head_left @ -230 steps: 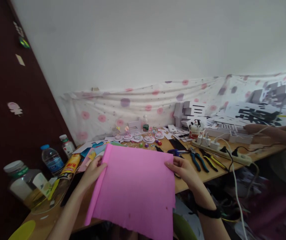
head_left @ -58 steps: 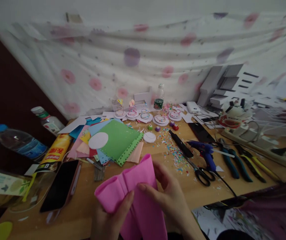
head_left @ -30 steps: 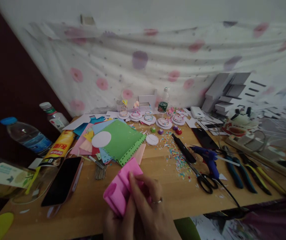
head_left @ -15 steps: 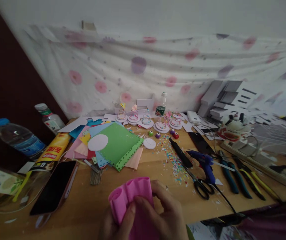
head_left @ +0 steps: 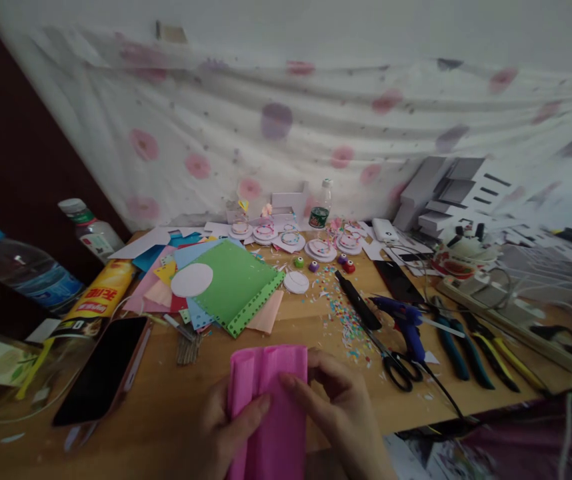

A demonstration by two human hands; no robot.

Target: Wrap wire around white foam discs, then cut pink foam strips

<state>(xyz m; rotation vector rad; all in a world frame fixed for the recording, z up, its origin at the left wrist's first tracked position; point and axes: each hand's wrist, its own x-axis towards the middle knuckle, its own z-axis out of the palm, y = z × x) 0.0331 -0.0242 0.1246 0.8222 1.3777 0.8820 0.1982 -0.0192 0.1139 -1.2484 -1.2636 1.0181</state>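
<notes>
A folded length of bright pink crepe paper (head_left: 279, 407) stands upright between my hands at the near edge of the table. My left hand (head_left: 233, 423) grips its left side, thumb lying across the front. On the right side my right hand (head_left: 339, 407) pinches the upper part, thumb in front and fingers behind. A fold runs down the left part of the paper, and its lower end leaves the picture. Beyond the paper lie a stack of green patterned sheets (head_left: 236, 283) and a white paper disc (head_left: 192, 280).
To the right are black-handled scissors (head_left: 400, 370), a blue glue gun (head_left: 409, 327), pliers (head_left: 466, 353) and scattered confetti (head_left: 349, 320). A phone (head_left: 103, 373) and a water bottle (head_left: 26, 270) occupy the left. Beaded bracelets on white discs (head_left: 321, 250) stand along the back.
The paper's top edge has gone from wavy, with a rolled left end, to flatter and straighter. Both hands have shifted slightly around it. The view has moved a little.
</notes>
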